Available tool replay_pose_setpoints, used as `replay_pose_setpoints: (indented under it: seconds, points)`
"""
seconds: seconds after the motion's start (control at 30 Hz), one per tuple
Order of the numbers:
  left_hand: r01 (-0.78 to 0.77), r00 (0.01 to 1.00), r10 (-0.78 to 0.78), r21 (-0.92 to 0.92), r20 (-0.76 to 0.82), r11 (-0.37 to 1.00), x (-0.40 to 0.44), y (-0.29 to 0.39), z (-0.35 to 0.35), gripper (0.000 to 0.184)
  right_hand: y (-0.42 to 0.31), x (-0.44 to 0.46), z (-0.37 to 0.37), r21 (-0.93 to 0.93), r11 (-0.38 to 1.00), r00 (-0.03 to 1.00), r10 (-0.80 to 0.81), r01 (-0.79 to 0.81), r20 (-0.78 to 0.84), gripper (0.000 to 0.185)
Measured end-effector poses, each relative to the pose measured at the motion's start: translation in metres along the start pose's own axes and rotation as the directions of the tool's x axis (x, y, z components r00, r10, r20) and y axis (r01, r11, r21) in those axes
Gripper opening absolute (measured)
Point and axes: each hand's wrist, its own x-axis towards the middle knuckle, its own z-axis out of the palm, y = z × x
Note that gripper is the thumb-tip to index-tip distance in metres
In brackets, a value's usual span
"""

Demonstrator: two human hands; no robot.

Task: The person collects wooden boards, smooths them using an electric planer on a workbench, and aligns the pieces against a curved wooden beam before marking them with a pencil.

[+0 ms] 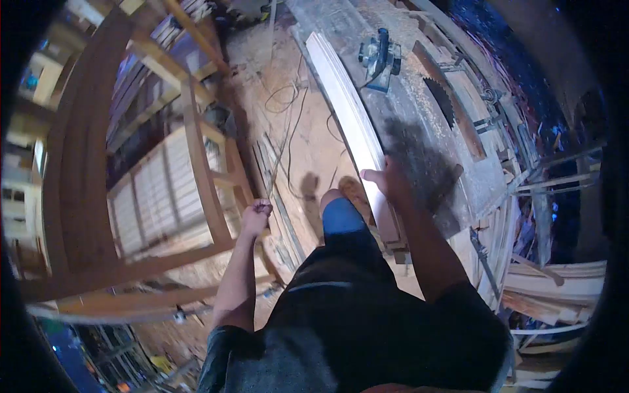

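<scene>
A long, pale stack of wooden boards (347, 105) lies along the near edge of a sawdust-strewn table (426, 157). My right hand (385, 177) grips the boards near the end closest to me, its thumb across their top face. To the left, over the floor and beside a wooden frame (200, 157), my left hand (257, 216) is held with fingers curled closed. Whatever those fingers hold, if anything, is hidden. On the table beyond the boards stands a power planer (380, 62).
A toothed circular saw blade (439, 101) rises from the table, beside a long wooden fence (452, 98). A cable (288, 98) loops over the floor (262, 78), where thin strips lie. More timber (557, 281) is piled at the right.
</scene>
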Motion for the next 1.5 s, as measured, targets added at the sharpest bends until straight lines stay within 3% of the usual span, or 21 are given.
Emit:
replay_pose_setpoints:
  seconds: [0.03, 0.17, 0.3, 0.33, 0.4, 0.43, 0.53, 0.6, 0.63, 0.73, 0.77, 0.87, 0.93, 0.97, 1.07, 1.17, 1.23, 1.33, 1.4, 1.47, 1.5]
  points:
    - [0.024, 0.999, -0.03, 0.205, 0.023, 0.978, 0.038, 0.002, -0.009, 0.031, -0.006, 0.027, 0.006, 0.056, 0.998, 1.0, -0.009, 0.01, -0.022, 0.08]
    - [-0.125, 0.989, 0.063, 0.538, 0.133, 0.833, 0.143, 0.061, -0.036, 0.029, -0.023, 0.177, 0.031, 0.031, 1.0, 0.994, -0.001, 0.004, -0.11, 0.067]
    - [-0.186, 0.979, 0.102, 0.557, 0.179, 0.809, 0.255, 0.042, -0.081, 0.029, -0.046, 0.354, 0.065, -0.099, 0.993, 0.965, -0.088, 0.065, -0.247, 0.057]
    - [-0.085, 0.995, 0.035, 0.622, 0.093, 0.779, 0.27, 0.029, -0.091, 0.029, -0.06, 0.39, 0.068, -0.14, 0.987, 0.956, -0.113, 0.077, -0.27, 0.058]
    - [0.452, 0.878, -0.468, 0.151, 0.097, 0.879, 0.293, 0.038, -0.107, 0.036, -0.098, 0.458, 0.063, -0.223, 0.974, 0.99, -0.005, -0.026, -0.14, 0.061]
    - [0.329, 0.91, -0.39, 0.33, 0.141, 0.885, 0.303, 0.028, -0.114, 0.038, -0.112, 0.484, 0.057, -0.271, 0.96, 0.996, 0.048, -0.067, -0.079, 0.062]
    - [0.067, 0.917, -0.299, 0.639, 0.262, 0.766, 0.345, 0.028, -0.118, 0.045, -0.103, 0.554, 0.072, -0.5, 0.865, 0.947, -0.124, -0.044, -0.298, 0.065]
    - [0.137, 0.885, -0.402, 0.692, 0.237, 0.709, 0.374, 0.075, -0.114, 0.048, -0.143, 0.558, 0.064, -0.411, 0.893, 0.939, 0.032, -0.181, -0.343, 0.058]
    - [-0.249, 0.887, -0.136, 0.703, 0.442, 0.667, 0.414, 0.02, -0.127, 0.049, -0.143, 0.57, 0.066, -0.434, 0.88, 0.933, 0.029, -0.195, -0.359, 0.057]
    - [0.077, 0.839, -0.445, 0.741, 0.313, 0.667, 0.515, 0.122, -0.098, 0.05, -0.166, 0.6, 0.06, -0.425, 0.877, 0.931, 0.064, -0.224, -0.359, 0.059]
    - [0.076, 0.863, -0.414, 0.734, 0.29, 0.675, 0.549, 0.168, -0.08, 0.052, -0.174, 0.61, 0.06, -0.41, 0.883, 0.934, 0.082, -0.23, -0.349, 0.06]
    - [-0.145, 0.967, 0.003, 0.544, 0.253, 0.826, 0.637, 0.331, 0.005, 0.061, -0.163, 0.658, 0.079, -0.542, 0.825, 0.822, -0.191, -0.162, -0.537, 0.065]
    - [-0.483, 0.873, 0.397, 0.397, 0.282, 0.78, 0.72, 0.379, 0.065, 0.072, -0.153, 0.684, 0.083, -0.537, 0.806, 0.869, -0.059, -0.249, -0.491, 0.064]
    - [-0.504, 0.852, 0.433, 0.231, 0.295, 0.832, 0.744, 0.421, 0.098, 0.076, -0.148, 0.693, 0.089, -0.54, 0.793, 0.891, 0.01, -0.284, -0.454, 0.063]
    - [-0.654, 0.748, 0.603, 0.155, 0.279, 0.74, 0.823, 0.5, 0.189, 0.102, -0.165, 0.686, 0.079, -0.475, 0.825, 0.911, 0.108, -0.306, -0.398, 0.065]
    - [-0.529, 0.849, 0.478, 0.398, 0.227, 0.75, 0.849, 0.54, 0.249, 0.112, -0.137, 0.699, 0.08, -0.557, 0.77, 0.941, 0.167, -0.31, -0.293, 0.066]
    - [-0.475, 0.876, 0.45, 0.471, 0.173, 0.744, 0.864, 0.529, 0.278, 0.115, -0.182, 0.678, 0.054, -0.611, 0.757, 0.95, 0.04, -0.232, -0.311, 0.063]
    - [-0.286, 0.952, 0.296, 0.574, 0.079, 0.767, 0.848, 0.546, 0.286, 0.115, -0.207, 0.619, 0.018, -0.505, 0.847, 0.797, -0.189, -0.163, -0.574, 0.053]
    - [-0.322, 0.937, 0.336, 0.607, 0.096, 0.726, 0.849, 0.541, 0.284, 0.112, -0.203, 0.567, -0.019, -0.4, 0.849, 0.549, -0.163, -0.346, -0.82, 0.039]
    - [-0.361, 0.918, 0.382, 0.63, 0.109, 0.688, 0.849, 0.535, 0.28, 0.108, -0.166, 0.525, -0.048, -0.348, 0.76, 0.449, -0.084, -0.548, -0.89, 0.037]
    - [-0.385, 0.904, 0.412, 0.635, 0.114, 0.67, 0.851, 0.535, 0.281, 0.106, -0.142, 0.511, -0.06, -0.046, 0.892, 0.56, 0.243, -0.451, -0.792, 0.034]
